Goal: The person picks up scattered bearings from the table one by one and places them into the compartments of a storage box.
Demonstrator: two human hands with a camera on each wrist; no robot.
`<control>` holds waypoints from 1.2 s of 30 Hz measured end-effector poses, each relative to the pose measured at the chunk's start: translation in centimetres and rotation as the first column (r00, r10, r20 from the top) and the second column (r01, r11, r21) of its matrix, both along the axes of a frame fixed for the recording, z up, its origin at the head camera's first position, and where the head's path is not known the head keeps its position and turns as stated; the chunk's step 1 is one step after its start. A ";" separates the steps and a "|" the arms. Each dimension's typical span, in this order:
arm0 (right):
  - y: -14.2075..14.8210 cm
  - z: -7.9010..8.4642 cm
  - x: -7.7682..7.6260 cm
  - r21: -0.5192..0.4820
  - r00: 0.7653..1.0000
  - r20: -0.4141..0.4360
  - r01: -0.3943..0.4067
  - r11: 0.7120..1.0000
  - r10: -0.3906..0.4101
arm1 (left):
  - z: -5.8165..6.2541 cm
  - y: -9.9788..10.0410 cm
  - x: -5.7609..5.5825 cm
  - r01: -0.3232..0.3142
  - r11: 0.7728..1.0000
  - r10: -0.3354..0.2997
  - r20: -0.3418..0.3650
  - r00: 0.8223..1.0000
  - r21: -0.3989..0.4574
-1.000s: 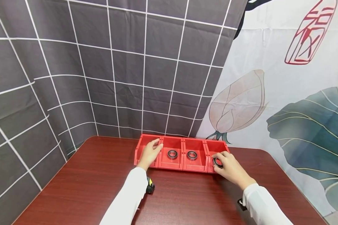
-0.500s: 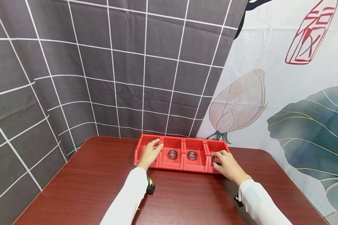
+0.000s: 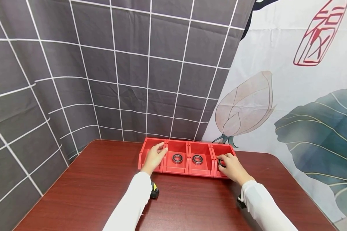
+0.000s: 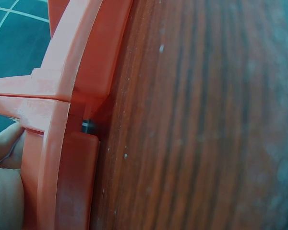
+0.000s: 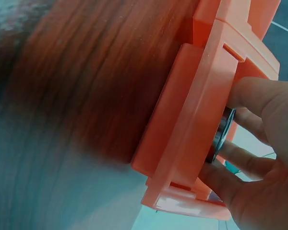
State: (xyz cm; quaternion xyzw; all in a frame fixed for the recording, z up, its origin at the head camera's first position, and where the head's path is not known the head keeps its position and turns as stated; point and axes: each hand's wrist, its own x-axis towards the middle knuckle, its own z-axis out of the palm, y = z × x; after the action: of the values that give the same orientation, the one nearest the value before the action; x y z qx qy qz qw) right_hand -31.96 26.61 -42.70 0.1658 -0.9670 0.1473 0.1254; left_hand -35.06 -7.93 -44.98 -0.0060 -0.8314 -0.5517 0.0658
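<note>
Four joined red bins stand in a row at the table's back. My right hand point(image 3: 231, 166) reaches into the rightmost bin point(image 3: 223, 149) and holds a ball bearing point(image 3: 220, 163) by its rim. In the right wrist view, the thumb and fingers pinch that bearing point(image 5: 222, 134) from opposite sides, just behind the bin's front wall. My left hand point(image 3: 154, 158) lies over the leftmost bin point(image 3: 146, 150), fingers loosely bent by the divider, nothing visible in them. The left wrist view hides most of its fingers behind red plastic. The two middle bins each contain a flat-lying bearing point(image 3: 177, 162).
The second middle bin's bearing point(image 3: 197, 163) lies near its centre. A brown wooden table point(image 3: 188, 202) extends in front of the row. Behind it hang a grey gridded cloth point(image 3: 127, 80) and a white cloth with printed leaves point(image 3: 248, 109).
The right hand and its bearing have shifted slightly left within the rightmost bin, the forearm swinging left too. My left hand has stayed in place.
</note>
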 end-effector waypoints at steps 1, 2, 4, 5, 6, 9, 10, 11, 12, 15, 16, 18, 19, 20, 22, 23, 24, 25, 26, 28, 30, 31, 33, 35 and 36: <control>0.0 0.0 -0.1 0.001 1.000 0.004 0.000 1.000 0.000 | 0.0 0.0 0.0 0.000 1.000 0.000 0.001 1.000 -0.001; -0.1 0.0 -0.2 0.001 1.000 0.009 0.003 1.000 -0.003 | 0.0 0.0 0.0 0.001 1.000 -0.001 0.001 1.000 0.000; -0.3 0.0 -0.4 -0.003 1.000 0.027 0.014 1.000 -0.014 | 0.0 0.0 0.0 0.004 1.000 -0.004 -0.005 1.000 -0.001; -0.3 0.0 -0.5 -0.004 0.999 0.037 0.019 1.000 -0.019 | 0.0 0.0 0.0 0.005 1.000 -0.005 -0.008 1.000 0.000; -0.4 0.0 -0.5 -0.004 0.999 0.048 0.026 1.000 -0.026 | 0.0 0.0 0.0 0.005 1.000 -0.005 -0.009 1.000 0.000; -0.5 0.0 -0.6 -0.006 0.995 0.086 0.047 0.999 -0.046 | -0.1 0.1 0.0 0.007 1.000 -0.007 -0.014 1.000 0.002; -0.5 0.0 -0.7 -0.003 0.994 0.096 0.053 0.999 -0.052 | -0.1 0.2 0.0 0.005 1.000 -0.005 -0.012 1.000 0.003; -0.5 -0.1 -0.7 -0.002 0.993 0.103 0.056 0.998 -0.056 | -0.2 0.1 0.0 0.005 1.000 -0.005 -0.009 1.000 0.005; -0.5 -0.2 -0.8 0.001 0.992 0.110 0.061 0.998 -0.061 | -0.2 0.1 -0.1 0.004 1.000 -0.004 -0.009 1.000 0.005; -0.6 -0.2 -1.1 0.012 0.991 0.115 0.061 0.998 -0.062 | -0.2 0.1 -0.1 0.004 1.000 -0.004 -0.008 1.000 0.007; -0.6 -0.2 -1.2 0.016 0.991 0.119 0.059 0.998 -0.061 | -0.1 0.1 0.0 0.003 1.000 -0.002 -0.008 1.000 0.007; -0.7 -0.1 -1.4 0.027 0.991 0.125 0.053 0.998 -0.056 | 0.0 0.0 0.1 0.002 1.000 -0.002 -0.009 1.000 0.004; -0.8 -0.1 -1.5 0.031 0.990 0.128 0.051 0.998 -0.054 | 0.1 0.1 0.1 0.000 1.000 0.000 -0.007 1.000 0.004; -0.8 -0.1 -1.6 0.037 0.990 0.130 0.047 0.998 -0.051 | 0.1 0.1 0.1 -0.003 1.000 0.003 -0.004 1.000 0.003; -0.9 -0.2 -1.8 0.048 0.990 0.137 0.039 0.998 -0.045 | 0.0 0.1 0.1 -0.004 1.000 0.004 -0.001 1.000 0.002; -0.9 -0.3 -1.9 0.051 0.990 0.138 0.037 0.998 -0.043 | 0.0 0.1 0.1 -0.004 1.000 0.004 -0.002 1.000 0.001; -0.9 -0.4 -2.0 0.052 0.990 0.138 0.036 0.998 -0.042 | 0.0 0.1 0.1 -0.004 1.000 0.004 -0.003 1.000 0.001; -0.9 -0.5 -2.1 0.052 0.990 0.138 0.034 0.998 -0.041 | -0.1 0.1 0.0 -0.003 1.000 0.004 -0.004 1.000 0.002; -0.9 -0.7 -2.2 0.054 0.990 0.138 0.035 0.998 -0.042 | -0.2 0.1 0.0 -0.001 1.000 0.001 -0.007 1.000 0.000; -0.8 -0.8 -2.4 0.053 0.989 0.137 0.038 0.998 -0.045 | -0.3 0.1 -0.1 0.002 1.000 -0.002 -0.009 1.000 0.001; -0.8 -1.0 -2.6 0.056 0.988 0.145 0.042 0.998 -0.050 | -0.3 0.0 -0.2 0.002 1.000 -0.002 -0.010 1.000 0.003; -0.8 -1.0 -2.7 0.059 0.987 0.150 0.044 0.997 -0.052 | -0.3 0.0 -0.2 0.000 1.000 0.000 -0.010 1.000 0.003; -0.8 -1.0 -2.9 0.063 0.986 0.157 0.042 0.997 -0.052 | -0.3 0.0 -0.2 0.001 1.000 -0.001 -0.017 1.000 0.009; -0.8 -1.0 -3.0 0.067 0.984 0.170 0.040 0.997 -0.050 | -0.3 0.0 -0.2 0.005 1.000 -0.004 -0.030 1.000 0.010; -0.8 -1.0 -3.1 0.063 0.983 0.177 0.043 0.997 -0.054 | -0.3 0.0 -0.2 0.006 1.000 -0.005 -0.035 0.999 0.011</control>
State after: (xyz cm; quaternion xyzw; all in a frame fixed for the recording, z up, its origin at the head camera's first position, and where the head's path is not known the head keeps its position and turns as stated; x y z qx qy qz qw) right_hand -35.06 25.83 -43.68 0.1318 -0.9821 0.1296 0.0369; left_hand -35.24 -7.98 -45.24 -0.0176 -0.8270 -0.5564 0.0787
